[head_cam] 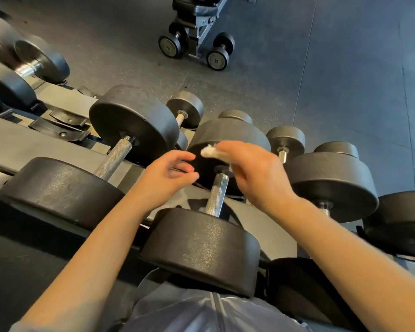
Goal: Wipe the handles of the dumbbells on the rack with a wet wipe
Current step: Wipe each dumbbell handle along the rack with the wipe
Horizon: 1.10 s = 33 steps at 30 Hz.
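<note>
Right hand pinches a crumpled wet wipe just above the far end of the middle dumbbell's handle on the rack — not touching it; left hand hovers beside it, fingers loosely curled, empty.

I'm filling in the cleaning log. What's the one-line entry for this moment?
right hand: holds wipe above handle, not touching | left hand: open, holds nothing | stage: between wipes
</note>
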### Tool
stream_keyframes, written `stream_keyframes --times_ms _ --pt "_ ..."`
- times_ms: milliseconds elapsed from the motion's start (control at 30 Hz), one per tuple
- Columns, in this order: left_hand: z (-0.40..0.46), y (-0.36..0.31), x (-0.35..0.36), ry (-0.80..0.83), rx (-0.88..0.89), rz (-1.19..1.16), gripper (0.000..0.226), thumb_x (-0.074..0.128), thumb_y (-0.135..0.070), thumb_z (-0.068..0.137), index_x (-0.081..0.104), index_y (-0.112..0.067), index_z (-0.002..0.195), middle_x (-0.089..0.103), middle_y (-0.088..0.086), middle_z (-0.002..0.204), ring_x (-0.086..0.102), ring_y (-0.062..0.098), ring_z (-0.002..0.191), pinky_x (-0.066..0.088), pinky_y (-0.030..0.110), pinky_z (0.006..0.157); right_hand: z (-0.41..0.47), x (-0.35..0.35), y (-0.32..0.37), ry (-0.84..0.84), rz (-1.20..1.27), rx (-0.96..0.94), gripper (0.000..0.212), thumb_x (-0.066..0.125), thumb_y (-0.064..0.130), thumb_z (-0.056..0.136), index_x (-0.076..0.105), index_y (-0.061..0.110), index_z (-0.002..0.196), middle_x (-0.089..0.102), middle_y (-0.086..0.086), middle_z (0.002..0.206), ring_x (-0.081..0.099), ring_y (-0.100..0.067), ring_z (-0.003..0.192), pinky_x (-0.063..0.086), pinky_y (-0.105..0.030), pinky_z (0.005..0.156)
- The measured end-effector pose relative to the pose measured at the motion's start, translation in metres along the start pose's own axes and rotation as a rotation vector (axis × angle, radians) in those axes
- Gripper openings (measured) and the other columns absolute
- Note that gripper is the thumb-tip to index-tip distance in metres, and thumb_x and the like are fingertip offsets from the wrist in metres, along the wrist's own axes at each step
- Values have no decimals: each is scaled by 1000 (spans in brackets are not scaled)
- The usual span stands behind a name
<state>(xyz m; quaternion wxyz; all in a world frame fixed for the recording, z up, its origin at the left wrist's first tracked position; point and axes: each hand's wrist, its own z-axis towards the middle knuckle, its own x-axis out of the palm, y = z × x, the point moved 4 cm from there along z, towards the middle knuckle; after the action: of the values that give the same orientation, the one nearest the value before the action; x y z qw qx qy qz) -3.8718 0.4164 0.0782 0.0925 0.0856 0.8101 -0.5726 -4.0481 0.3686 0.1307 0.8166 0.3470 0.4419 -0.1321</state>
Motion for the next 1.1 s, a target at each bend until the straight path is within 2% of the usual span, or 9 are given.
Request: stream_keyframes --times_ms 67,133,267,367,567,767,867,1000,1100 --pt "-20 -3 -4 -90 9 65 18 61 -29 91 58 -41 104 65 -7 102 63 5 93 49 21 84 -12 23 -7 223 -118 -244 28 70 5 78 68 6 106 67 -11 110 63 -26 103 51 -35 93" --pt "-43 -4 3 -110 13 95 10 54 -38 93 58 -42 101 65 -13 100 61 1 96 45 12 82 -28 44 -11 469 -41 -260 32 73 6 76 68 8 108 67 -10 109 63 -28 105 50 -43 95" --pt "-71 -3 16 -175 24 135 27 41 -57 93 61 -40 97 66 -23 91 57 -9 95 36 1 76 -54 56 -7 630 89 -402 36 62 13 86 63 7 121 64 -11 122 59 -23 116 45 -35 102" --pt "-69 -2 13 -221 29 123 24 41 -46 90 62 -37 95 65 -25 92 59 -7 94 36 1 75 -56 58 -15 731 111 -479 43 60 14 91 55 8 133 55 -9 136 48 -19 129 35 -32 111" --pt "-64 -3 14 -183 -26 101 21 43 -39 93 64 -36 92 66 -25 89 60 -7 92 37 1 75 -28 52 -53 548 -258 -465 58 79 7 72 60 6 126 61 -12 127 57 -27 120 37 -37 104" --pt "-65 0 12 -240 -24 128 24 41 -40 92 65 -35 91 67 -22 86 61 -4 90 37 2 74 -58 56 -15 635 160 -435 42 50 17 89 58 9 130 58 -7 133 51 -20 126 35 -30 110" --pt "-69 -5 12 -287 -13 178 24 41 -38 91 64 -34 90 65 -22 89 60 -2 91 38 3 74 -52 55 -11 661 164 -522 39 44 21 91 64 10 123 64 -6 125 58 -19 118 39 -28 104" --pt "-83 -10 22 -243 -27 287 28 41 -50 89 64 -36 92 62 -26 95 57 -4 97 37 3 78 -21 62 -34 588 -241 -524 28 61 15 83 69 9 110 70 -8 108 65 -26 104 51 -37 95" --pt "-90 -11 29 -271 -37 313 37 34 -56 85 65 -39 92 59 -32 101 52 -8 103 31 -1 83 -16 72 -35 655 -463 -444 24 65 13 82 69 6 105 70 -10 101 65 -30 97 52 -40 87"
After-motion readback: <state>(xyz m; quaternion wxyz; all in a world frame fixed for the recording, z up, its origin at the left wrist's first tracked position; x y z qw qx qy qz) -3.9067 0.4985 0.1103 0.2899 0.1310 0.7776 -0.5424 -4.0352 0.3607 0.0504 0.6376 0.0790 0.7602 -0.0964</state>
